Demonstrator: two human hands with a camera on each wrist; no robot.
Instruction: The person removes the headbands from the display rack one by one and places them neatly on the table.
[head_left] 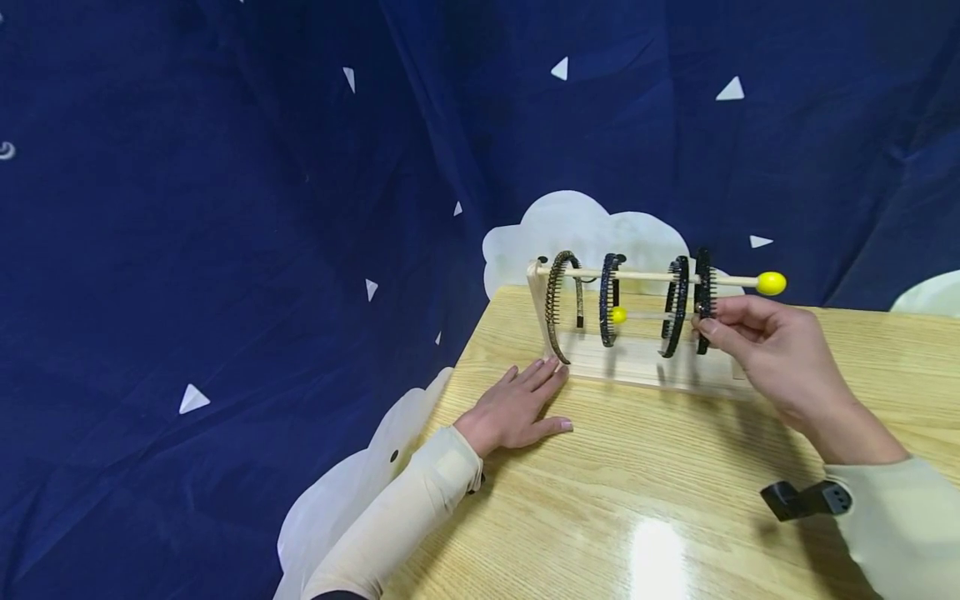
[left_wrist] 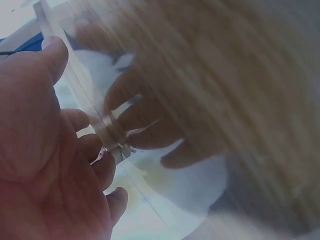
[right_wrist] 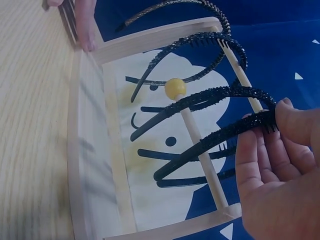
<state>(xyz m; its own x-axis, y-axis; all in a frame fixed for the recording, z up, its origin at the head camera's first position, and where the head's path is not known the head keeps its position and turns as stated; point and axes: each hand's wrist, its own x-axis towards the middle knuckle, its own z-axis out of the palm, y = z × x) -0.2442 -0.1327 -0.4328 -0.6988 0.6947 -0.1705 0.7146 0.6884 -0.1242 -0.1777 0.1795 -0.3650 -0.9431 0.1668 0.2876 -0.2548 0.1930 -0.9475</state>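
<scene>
On a wooden stand [head_left: 630, 367], several headbands hang over its upper rod [head_left: 645, 276]. My right hand [head_left: 791, 362] pinches the rightmost black headband [head_left: 702, 260] between thumb and fingers, close to the rod. In the right wrist view, this black headband [right_wrist: 215, 136] shows small comb teeth and a rough, sparkly surface. Another black headband [head_left: 681, 296] hangs just left of it, then a dark one [head_left: 606, 304], then a brown patterned one [head_left: 553, 304] at the left end. My left hand [head_left: 521, 408] lies with fingers spread on the table, fingertips at the stand's front left corner.
A yellow ball [head_left: 771, 283] caps the upper rod's right end, and a smaller yellow ball [head_left: 618, 315] tips a lower rod. The light wood table [head_left: 600, 492] has its left edge beside my left arm. Behind hangs a dark blue cloth [head_left: 637, 142] with white shapes.
</scene>
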